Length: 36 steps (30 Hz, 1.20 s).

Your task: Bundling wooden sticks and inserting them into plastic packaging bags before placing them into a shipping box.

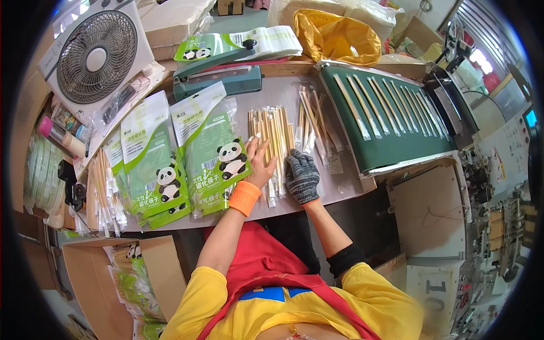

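Observation:
A pile of wrapped chopsticks (276, 136) lies lengthwise on the table between my hands. My left hand (260, 163), bare with an orange wristband, rests along the pile's left edge with its fingers spread. Against the lower right side of the same pile lies my right hand (302, 174) in a grey knitted glove, its fingers extended. More wrapped chopsticks (318, 127) lie loosely fanned just beyond the glove. Left of my bare hand are green-and-white panda-printed plastic bags (207, 148), one overlapping another. How far the fingertips reach under the sticks is hidden.
A green conveyor belt (377, 148) at the right carries a row of wrapped chopsticks. Behind the bags sits a teal bag sealer (217, 82); a yellow sack (338, 35) stands farther back. A fan (97, 59) occupies the far left, and an open carton (161, 266) is below the table.

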Motion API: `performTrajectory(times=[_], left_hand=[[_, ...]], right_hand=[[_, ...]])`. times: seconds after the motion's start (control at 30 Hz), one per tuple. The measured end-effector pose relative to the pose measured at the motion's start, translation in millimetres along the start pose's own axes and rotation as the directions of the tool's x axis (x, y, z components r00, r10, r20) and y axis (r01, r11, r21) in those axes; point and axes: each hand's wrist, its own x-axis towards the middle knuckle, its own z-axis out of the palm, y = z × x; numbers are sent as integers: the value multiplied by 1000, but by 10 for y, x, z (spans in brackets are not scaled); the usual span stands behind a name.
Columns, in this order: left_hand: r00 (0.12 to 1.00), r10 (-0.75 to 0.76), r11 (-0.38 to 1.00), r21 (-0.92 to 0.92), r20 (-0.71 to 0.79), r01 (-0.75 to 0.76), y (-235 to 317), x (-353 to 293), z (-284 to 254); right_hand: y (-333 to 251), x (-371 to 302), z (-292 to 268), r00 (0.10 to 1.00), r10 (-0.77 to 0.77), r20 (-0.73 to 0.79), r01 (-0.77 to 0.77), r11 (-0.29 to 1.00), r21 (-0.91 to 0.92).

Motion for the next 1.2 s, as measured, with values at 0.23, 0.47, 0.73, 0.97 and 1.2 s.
performTrajectory(times=[0.23, 0.47, 0.73, 0.97, 1.2], left_hand=[[998, 20, 1000, -12, -53, -20, -37, 6, 18], [998, -1, 1000, -19, -57, 0, -65, 11, 76], [999, 0, 999, 36, -51, 1, -76, -4, 110], [991, -118, 943, -319, -62, 92, -112, 63, 97], [997, -38, 995, 89, 64, 32, 16, 146, 144]], right_hand=[[-156, 39, 96, 990, -124, 62, 123, 992, 14], [234, 386, 248, 998, -59, 37, 66, 976, -210], [259, 396, -88, 977, 47, 207, -4, 979, -204], [603, 975, -1127, 979, -175, -102, 156, 974, -166], [2749, 1410, -1613, 985, 173, -6, -114, 618, -778]])
